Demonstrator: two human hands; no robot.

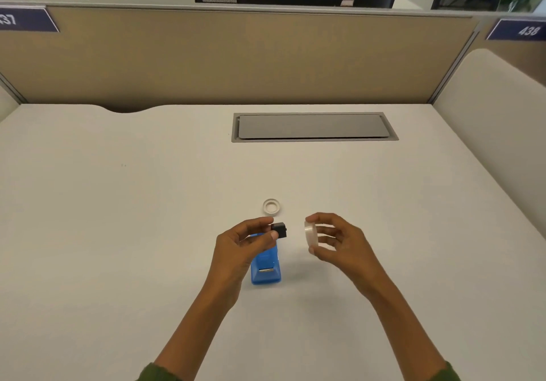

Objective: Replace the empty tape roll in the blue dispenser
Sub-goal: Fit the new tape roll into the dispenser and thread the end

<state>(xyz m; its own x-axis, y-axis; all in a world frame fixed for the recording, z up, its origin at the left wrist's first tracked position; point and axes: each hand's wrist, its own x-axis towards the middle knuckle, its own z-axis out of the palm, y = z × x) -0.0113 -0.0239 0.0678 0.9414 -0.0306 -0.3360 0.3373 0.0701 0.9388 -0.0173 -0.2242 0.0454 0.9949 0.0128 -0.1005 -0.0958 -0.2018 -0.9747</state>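
Dispenser (266, 265), blue, lay on the white desk (118, 233) directly below the person's hands, its metal cutter facing the viewer and its far end partly hidden behind the left hand (245, 241). That hand was closed in a thumb-and-forefinger pinch on the small black spindle (279, 230), held above the dispenser. Just to the right, apart from the spindle, the right hand (334, 240) gripped the new clear tape roll (310, 233) by its rim, fingers curled round it, one flat face turned toward the spindle. Beyond both hands, on the desk, sat the empty white core (271, 206), already removed. The step in hand appeared to be threading the roll onto the spindle. To do this well, the roll's hole and the spindle's axis had to be lined up squarely before pushing, the pinch kept near the spindle's end so fingers cleared the hole, and the tape's unwinding direction checked against the cutter before seating.
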